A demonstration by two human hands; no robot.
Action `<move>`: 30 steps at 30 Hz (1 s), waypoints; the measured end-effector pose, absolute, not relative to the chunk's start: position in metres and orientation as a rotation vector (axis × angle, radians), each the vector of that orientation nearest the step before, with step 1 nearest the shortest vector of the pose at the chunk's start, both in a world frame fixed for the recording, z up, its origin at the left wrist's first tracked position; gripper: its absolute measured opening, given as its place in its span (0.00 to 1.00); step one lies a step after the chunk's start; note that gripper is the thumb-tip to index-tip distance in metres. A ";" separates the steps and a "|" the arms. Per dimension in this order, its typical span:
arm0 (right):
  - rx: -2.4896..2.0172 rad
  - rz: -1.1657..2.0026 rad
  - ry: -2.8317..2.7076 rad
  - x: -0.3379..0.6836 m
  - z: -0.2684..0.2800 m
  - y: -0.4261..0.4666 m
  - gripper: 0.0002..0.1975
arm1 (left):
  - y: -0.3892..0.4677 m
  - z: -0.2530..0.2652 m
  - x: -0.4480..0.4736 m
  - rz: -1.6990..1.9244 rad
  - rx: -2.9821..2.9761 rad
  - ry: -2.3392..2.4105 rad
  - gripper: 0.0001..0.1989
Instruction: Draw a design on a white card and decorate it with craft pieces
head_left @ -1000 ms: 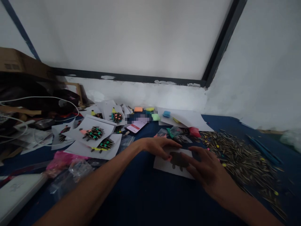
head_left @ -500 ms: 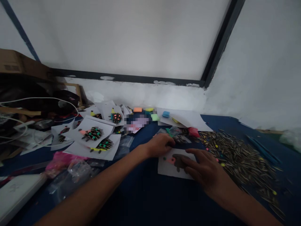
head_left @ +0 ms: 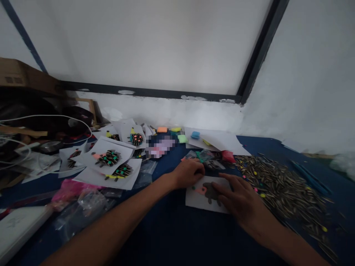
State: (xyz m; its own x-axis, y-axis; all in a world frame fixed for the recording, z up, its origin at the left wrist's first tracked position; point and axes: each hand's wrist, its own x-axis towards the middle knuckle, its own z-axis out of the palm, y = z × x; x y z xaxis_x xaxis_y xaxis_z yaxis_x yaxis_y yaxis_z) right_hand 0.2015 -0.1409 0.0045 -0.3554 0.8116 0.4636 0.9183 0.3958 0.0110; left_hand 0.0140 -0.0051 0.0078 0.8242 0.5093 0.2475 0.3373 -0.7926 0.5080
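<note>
A white paper sheet (head_left: 195, 202) lies on the blue cloth in front of me, bearing a flat hedgehog figure (head_left: 210, 193) with a dark grey body, pink face and green nose. My right hand (head_left: 241, 197) rests over the sheet's right side, fingers stretched apart, fingertips on the grey body. At the sheet's upper left edge is my left hand (head_left: 189, 173), its fingers curled in; anything between them is hidden. Just beyond it lie small clear bags (head_left: 212, 162) with dark contents and a red packet (head_left: 227, 156).
Striped sunflower seeds (head_left: 285, 184) are heaped on the right, by a blue strip-like object (head_left: 310, 177). Finished-looking seed hedgehogs on paper (head_left: 109, 158) overlap at left. Colourful clay packets (head_left: 182, 139) line the back. Plastic bags (head_left: 93, 207) and a white box (head_left: 22, 229) sit front left.
My left hand has shifted very slightly left and stays curled. The fingers of my right hand remain on the hedgehog's grey body, with only a small shift.
</note>
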 end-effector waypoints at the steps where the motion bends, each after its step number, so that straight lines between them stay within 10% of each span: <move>1: -1.486 -0.385 -2.272 0.203 0.002 -0.140 0.15 | -0.004 0.006 0.014 0.536 2.549 0.614 0.08; 30: -1.407 -0.487 -2.286 0.215 0.001 -0.128 0.16 | -0.001 -0.009 0.016 0.649 2.557 0.599 0.06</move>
State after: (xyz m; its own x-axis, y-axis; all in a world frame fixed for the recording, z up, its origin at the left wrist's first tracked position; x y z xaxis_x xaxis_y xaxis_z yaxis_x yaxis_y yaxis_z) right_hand 0.2147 -0.1278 0.0012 -0.4061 0.7561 0.5132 0.8997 0.4292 0.0795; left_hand 0.0155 -0.0011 -0.0086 0.7969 0.5000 0.3389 0.2973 -0.8131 0.5005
